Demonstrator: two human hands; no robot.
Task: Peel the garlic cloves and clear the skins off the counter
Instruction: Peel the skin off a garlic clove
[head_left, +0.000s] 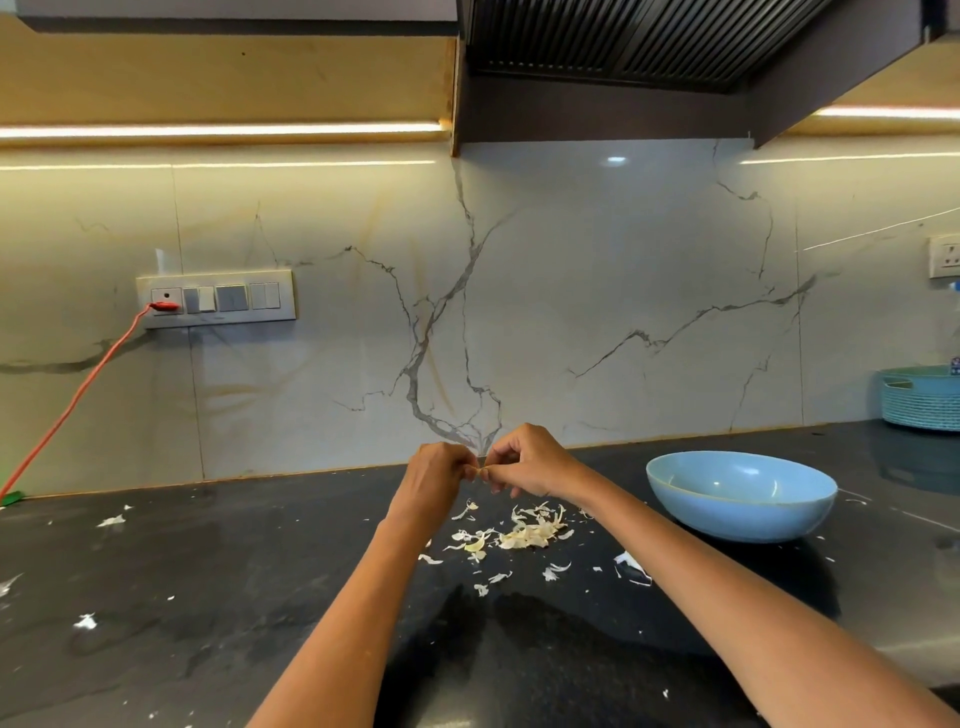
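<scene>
My left hand (435, 480) and right hand (527, 464) met above the black stone counter (218, 582), fingertips pinching one small pale garlic clove (479, 472) between them; papery white skins (524, 532) lay heaped beneath, beside a pale blue ceramic bowl (742, 496); a veined marble backsplash (571, 312) rose behind.

text: none legible | labels: none | brands: none | numbers: none | signs: none

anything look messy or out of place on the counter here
Yes: garlic skins lie in a heap on the black counter below the hands, with stray flakes scattered far left and near the blue bowl. Nothing looks damaged.
</scene>
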